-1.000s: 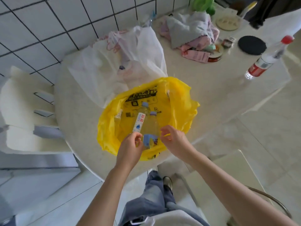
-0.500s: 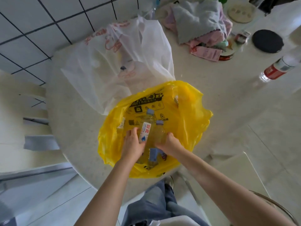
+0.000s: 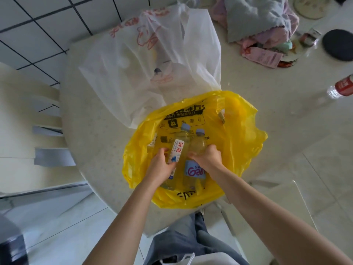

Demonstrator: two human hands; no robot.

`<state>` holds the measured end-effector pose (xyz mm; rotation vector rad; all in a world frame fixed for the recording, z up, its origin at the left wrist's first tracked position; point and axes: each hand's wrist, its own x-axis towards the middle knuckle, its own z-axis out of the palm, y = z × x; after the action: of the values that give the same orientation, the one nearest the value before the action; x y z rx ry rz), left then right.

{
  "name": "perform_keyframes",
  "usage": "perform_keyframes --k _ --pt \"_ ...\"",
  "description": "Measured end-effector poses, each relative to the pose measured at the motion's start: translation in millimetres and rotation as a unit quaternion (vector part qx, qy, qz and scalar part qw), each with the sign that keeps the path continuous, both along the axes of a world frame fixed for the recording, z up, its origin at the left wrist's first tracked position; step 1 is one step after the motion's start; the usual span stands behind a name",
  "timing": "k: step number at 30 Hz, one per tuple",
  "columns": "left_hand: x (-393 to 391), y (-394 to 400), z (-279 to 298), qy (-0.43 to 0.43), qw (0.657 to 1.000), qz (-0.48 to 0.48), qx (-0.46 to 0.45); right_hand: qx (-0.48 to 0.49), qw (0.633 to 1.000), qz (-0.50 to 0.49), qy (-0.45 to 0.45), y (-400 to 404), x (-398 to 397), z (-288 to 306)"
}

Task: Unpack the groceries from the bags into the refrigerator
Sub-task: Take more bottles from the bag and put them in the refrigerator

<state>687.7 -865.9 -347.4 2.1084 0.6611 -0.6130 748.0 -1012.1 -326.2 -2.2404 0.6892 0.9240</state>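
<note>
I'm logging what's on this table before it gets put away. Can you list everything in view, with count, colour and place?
Yellow bag: 1, yellow with black print, open at the table's near edge.
Water bottles: 2, clear with light blue caps, inside the yellow bag; white-label bottle on the left, blue-label bottle on the right.
White bag: 1, translucent white with red print, behind the yellow bag.
Cloths: a pile, grey and pink, far side of the table.
Black disc: 1, far right.
Red-label bottle: 1, clear, right edge.
Table: 1, cream.
Hands: left hand on the white-label bottle, right hand on the blue-label bottle.
</note>
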Motion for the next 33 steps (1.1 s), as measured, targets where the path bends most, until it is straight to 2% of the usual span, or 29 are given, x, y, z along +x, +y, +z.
perform_keyframes --k 3,8,16,20,26,33 --pt "0.7 -4.4 -3.4 0.032 0.999 0.001 0.002 0.011 0.999 -0.03 -0.023 -6.5 7.0 -1.8" --pt "4.4 -9.1 -9.3 0.048 0.999 0.01 0.021 0.075 0.995 -0.043 0.047 -16.9 0.6 -4.3" --pt "14.0 -21.3 -4.4 0.061 0.994 -0.007 0.091 0.044 0.997 -0.023 0.062 0.6 -4.9 -15.6" --pt "16.0 -22.6 -3.7 0.056 0.995 0.02 0.082 0.048 0.996 -0.041 0.067 -2.1 -4.8 -19.2" --pt "14.3 -24.2 6.5 0.02 0.995 0.079 0.055 0.071 0.995 -0.071 0.03 -8.6 -8.1 -16.3" --pt "15.0 -28.1 48.7 -0.073 0.985 0.156 0.017 0.194 0.976 -0.078 -0.069 -20.7 -7.3 18.7"
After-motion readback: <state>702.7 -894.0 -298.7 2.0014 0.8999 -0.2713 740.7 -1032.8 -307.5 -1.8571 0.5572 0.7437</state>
